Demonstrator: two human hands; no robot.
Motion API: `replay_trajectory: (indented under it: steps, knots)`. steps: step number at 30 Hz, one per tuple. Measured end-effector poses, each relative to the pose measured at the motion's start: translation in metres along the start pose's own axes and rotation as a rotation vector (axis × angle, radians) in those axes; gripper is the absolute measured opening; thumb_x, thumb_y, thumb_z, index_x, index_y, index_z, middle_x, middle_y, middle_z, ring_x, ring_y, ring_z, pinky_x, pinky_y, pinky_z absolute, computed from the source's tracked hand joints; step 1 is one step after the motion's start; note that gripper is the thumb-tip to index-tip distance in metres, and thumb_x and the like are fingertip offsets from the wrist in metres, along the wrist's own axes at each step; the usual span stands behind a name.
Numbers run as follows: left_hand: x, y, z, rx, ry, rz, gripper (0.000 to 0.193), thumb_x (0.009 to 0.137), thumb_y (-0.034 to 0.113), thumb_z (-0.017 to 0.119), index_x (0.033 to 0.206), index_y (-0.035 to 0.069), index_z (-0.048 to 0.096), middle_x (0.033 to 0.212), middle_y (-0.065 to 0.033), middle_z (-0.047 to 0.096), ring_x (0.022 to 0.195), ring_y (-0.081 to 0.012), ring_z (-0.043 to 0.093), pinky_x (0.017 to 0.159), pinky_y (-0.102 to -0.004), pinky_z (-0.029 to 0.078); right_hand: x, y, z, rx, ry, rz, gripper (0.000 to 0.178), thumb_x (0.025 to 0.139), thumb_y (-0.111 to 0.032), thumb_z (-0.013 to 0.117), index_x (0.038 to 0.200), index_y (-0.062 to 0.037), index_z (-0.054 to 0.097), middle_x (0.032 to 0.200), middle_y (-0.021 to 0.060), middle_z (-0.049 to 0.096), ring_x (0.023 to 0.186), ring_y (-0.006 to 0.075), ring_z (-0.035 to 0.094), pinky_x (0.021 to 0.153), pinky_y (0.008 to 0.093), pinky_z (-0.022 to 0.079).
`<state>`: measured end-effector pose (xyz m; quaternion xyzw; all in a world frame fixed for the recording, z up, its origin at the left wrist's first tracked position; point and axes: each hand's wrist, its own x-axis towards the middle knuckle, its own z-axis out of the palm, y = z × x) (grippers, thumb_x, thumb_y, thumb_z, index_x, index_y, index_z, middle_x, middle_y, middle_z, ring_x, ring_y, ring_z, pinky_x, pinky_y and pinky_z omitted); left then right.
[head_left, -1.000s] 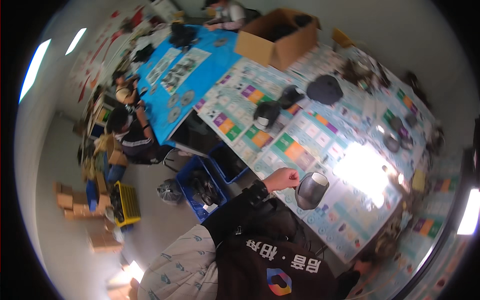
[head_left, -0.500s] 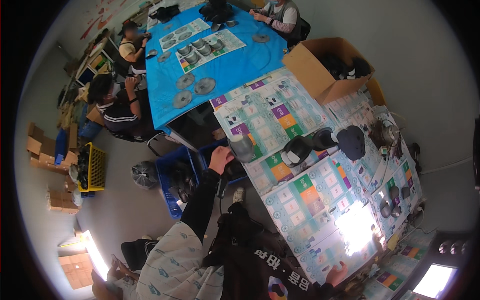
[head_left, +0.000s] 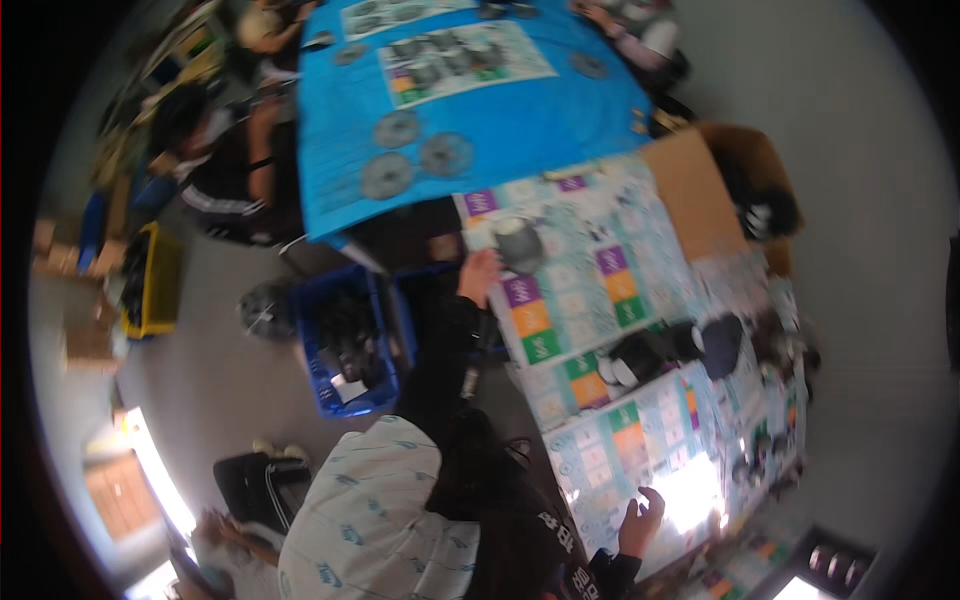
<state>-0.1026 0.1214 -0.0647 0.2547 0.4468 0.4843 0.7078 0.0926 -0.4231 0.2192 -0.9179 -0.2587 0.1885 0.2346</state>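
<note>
My left hand reaches out over the near edge of the paper-covered table. Its fingers close at the side of a grey rounded, cup-like piece with a paler top; blur hides the exact grip and the piece's kind. Lower down, my right hand hovers by the bright glare on the table sheets, holding nothing, fingers apart. Between the hands, farther right on the sheets, lie a black rounded piece with a white end and a dark, flat-looking pad.
A cardboard box holding dark items stands at the table's far right. Beyond is a blue-covered table with grey discs, where other people sit. Blue crates stand on the floor at left, near a yellow basket.
My left hand has moved farther along the table, and the grey piece has shifted with it. My right hand has risen toward the glare. The whole view has swung and blurred.
</note>
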Motion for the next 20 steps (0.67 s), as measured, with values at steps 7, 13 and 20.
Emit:
replay_trajectory:
  steps: [7,13,20]
  knots:
    - [-0.144,0.004,-0.169,0.389,0.146,-0.109,0.018,0.100,0.025,0.065,0.099,0.006,0.066,0.084,-0.0106,0.072,0.069,-0.0194,0.070,0.059,-0.0357,0.055,0.036,-0.089,0.062,0.156,-0.399,-0.429,0.025,0.093,0.001,0.058,0.117,-0.0014,0.064,0.124,0.0127,0.062,0.116,0.0253,0.062,0.087,0.0353,0.055]
    - [-0.398,0.006,-0.370,1.192,0.391,-0.235,0.039,0.102,0.033,0.057,0.120,0.000,0.068,0.079,-0.0102,0.076,0.070,-0.0221,0.075,0.065,-0.0343,0.059,0.022,-0.119,0.109,0.069,-0.865,-0.803,0.025,0.093,-0.006,0.064,0.118,0.0002,0.065,0.101,0.0145,0.070,0.093,0.0270,0.071,0.083,0.0381,0.057]
    - [-0.739,0.054,-0.428,0.201,1.615,0.042,0.089,0.092,0.029,0.069,0.164,0.013,0.019,0.110,-0.0257,0.075,0.098,-0.0352,0.076,0.091,-0.0519,0.060,-0.092,-0.188,0.087,0.009,-1.435,-1.091,0.067,0.095,-0.014,0.070,0.154,-0.0062,0.038,0.109,0.0161,0.072,0.098,0.0272,0.072,0.080,0.0380,0.057]
